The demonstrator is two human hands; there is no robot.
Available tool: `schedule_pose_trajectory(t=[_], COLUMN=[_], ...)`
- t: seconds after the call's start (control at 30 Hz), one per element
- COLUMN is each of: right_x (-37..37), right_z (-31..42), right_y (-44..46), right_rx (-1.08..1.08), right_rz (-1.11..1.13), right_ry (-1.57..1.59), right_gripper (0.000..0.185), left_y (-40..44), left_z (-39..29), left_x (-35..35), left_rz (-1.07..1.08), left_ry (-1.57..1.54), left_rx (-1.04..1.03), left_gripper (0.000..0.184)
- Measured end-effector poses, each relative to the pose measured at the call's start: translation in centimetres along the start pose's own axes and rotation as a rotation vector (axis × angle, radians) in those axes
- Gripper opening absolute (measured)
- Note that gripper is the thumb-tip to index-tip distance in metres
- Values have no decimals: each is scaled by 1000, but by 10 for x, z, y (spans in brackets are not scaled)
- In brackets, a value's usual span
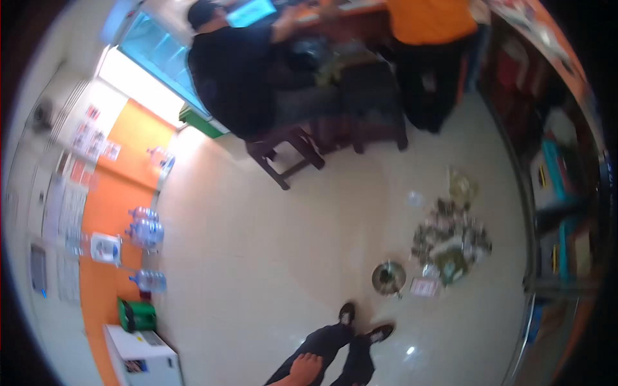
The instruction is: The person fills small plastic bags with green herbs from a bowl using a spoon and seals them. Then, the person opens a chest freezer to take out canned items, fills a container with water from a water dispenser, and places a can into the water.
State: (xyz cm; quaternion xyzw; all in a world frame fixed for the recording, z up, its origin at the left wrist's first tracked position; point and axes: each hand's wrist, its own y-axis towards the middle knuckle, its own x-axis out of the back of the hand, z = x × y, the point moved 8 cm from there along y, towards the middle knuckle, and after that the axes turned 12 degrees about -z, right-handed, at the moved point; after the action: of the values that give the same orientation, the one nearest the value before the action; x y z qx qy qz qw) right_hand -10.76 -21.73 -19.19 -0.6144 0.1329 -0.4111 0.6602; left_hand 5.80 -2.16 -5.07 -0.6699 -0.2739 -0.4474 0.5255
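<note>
My left hand (306,368) is low in the head view, in front of my dark trousers. Its back faces up and its fingertips are hidden, so whether it holds anything cannot be told. My right hand is out of view. Beyond my shoes (347,313), a round metal bowl (389,278) with something dark inside stands on the tiled floor. Beside it lie a pale pink and white packet (424,286) and a dark green bundle (451,265). Several small blurred items (444,235) form a heap behind them, with a yellowish bag (462,186) at its far end.
A person in black (232,80) is beside a dark wooden stool (286,154); another in orange (430,22) stands at a counter. Large water bottles (147,233), a green container (136,315) and a white cabinet (145,354) are on the left. Shelves (560,286) line the right.
</note>
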Motion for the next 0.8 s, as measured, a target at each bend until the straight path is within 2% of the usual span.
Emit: schedule_pose_trajectory(t=[0.03,0.07,0.1,0.17,0.2,0.23,0.3,0.33,0.43,0.47,0.5,0.53,0.57,0.6,0.63,0.7,0.73,0.77,0.8], right_x=[-2,-6,34,32,40,47,49,54,45,33,21,19,24,1,-33,-127,-165,-183,-191], right_z=[5,9,43,56,59,62,49,50,15,-27,-70,-120,-156,-212,-267,-349,-377,-390,-381], right_y=[13,2,-35,-78,-103,-118,-117,-103,-36,14,63,122,182,238,278,327,346,360,367], right_rx=[78,124,137,237,282,337,366,356,-199,-225,-225,-39,-239,-232,-361,-537,-602,-650,-723], right_rz=[-155,-305,-277,-136,-46,60,131,213,641,551,474,68,-315,-557,-717,-1009,-1142,-1269,-1398], right_ry=[-20,-42,-7,92,130,162,343,441,973,1236,1502,1789,1845,1579,1104,658,419,174,186], right_gripper=[49,44,40,39,39,39,37,33,29,37,44,46,40,34,37,47,54,63,64], left_y=[4,6,-21,-47,-79,-80,-96,-91,-27,-13,21,-10,38,78,130,214,238,257,273], left_z=[1,2,3,14,30,35,44,42,41,51,45,83,69,60,22,-19,-28,-32,-34], left_x=[13,26,28,26,9,8,24,22,2,-24,-30,-80,-79,-97,-106,-138,-164,-194,-217], left_rz=[-32,60,205,476,461,444,410,518,743,787,916,1165,1012,1536,1604,1689,1832,1719,1666], left_ry=[-47,-122,-175,-253,-355,-398,-463,-432,-386,-503,-490,-333,-731,-648,-826,-858,-673,-848,-634], left_rx=[0,-36,-27,5,-21,8,102,64,-92,-151,-229,-451,-559,-163,-334,-351,-461,-347,-508], left_gripper=[22,21,23,26,32,30,27,25,23,24,24,23,24,25,24,29,37,35,37])
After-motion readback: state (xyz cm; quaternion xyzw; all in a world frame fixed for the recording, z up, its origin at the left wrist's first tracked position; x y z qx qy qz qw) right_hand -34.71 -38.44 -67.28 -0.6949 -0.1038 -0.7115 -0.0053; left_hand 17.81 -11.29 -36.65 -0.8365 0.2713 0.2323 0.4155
